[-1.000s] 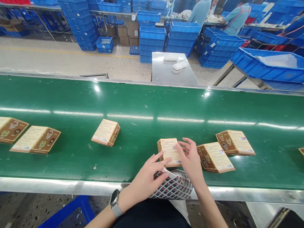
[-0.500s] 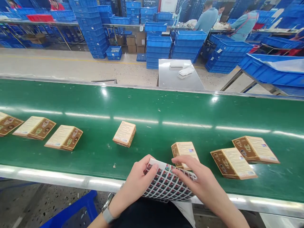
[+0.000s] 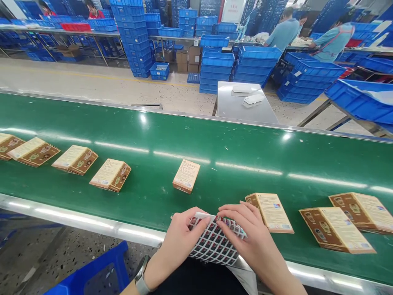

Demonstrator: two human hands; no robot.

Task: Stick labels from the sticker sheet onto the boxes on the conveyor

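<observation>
A sheet of small dark-and-red stickers (image 3: 214,244) on white backing is bent between my hands at the near edge of the green belt. My left hand (image 3: 183,234) grips its upper left corner, thumb on top and fingers behind. At the upper edge, the thumb and fingertips of my right hand (image 3: 247,224) pinch close together; whether a single sticker is between them is too small to tell. Just beyond my right hand lies a cream-and-brown printed box (image 3: 274,213), partly hidden by it. Another such box (image 3: 186,175) lies farther out, ahead of my left hand.
More boxes lie on the green conveyor belt (image 3: 172,137), including one at left (image 3: 111,175) and one at right (image 3: 337,229). A metal side table (image 3: 245,107) stands beyond. Stacked blue crates (image 3: 216,71) and co-workers are farther back. A blue stool (image 3: 92,272) is at lower left.
The boxes have slid to the right along the belt, and another has come in at left. My view has shifted slightly. My right fingers have drawn closer to the sheet's upper edge.
</observation>
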